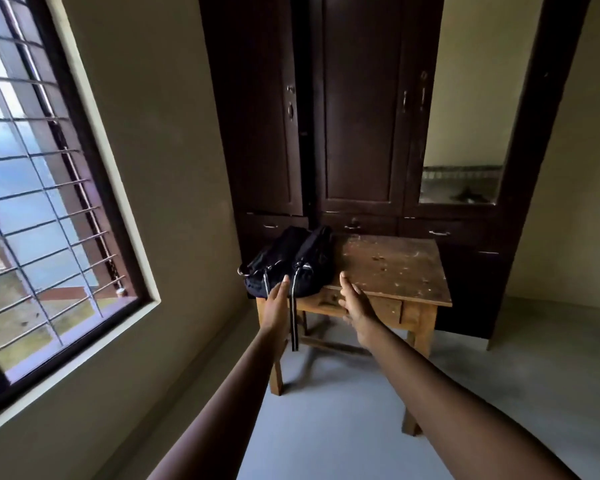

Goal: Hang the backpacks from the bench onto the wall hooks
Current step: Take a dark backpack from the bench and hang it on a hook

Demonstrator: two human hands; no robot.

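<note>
A black backpack (291, 263) lies on the left end of a worn wooden bench (395, 268), with a striped strap hanging over the front edge. My left hand (276, 304) is stretched out in front of the backpack's near side, fingers straight and apart, holding nothing. My right hand (355, 311) reaches toward the bench's front edge just right of the backpack, palm turned inward, also empty. Both hands look a little short of the bag. No wall hooks are in view.
A dark wooden wardrobe (357, 133) with a mirror (468, 140) stands right behind the bench. A barred window (39, 188) fills the left wall. Grey floor (343, 410) lies between me and the bench.
</note>
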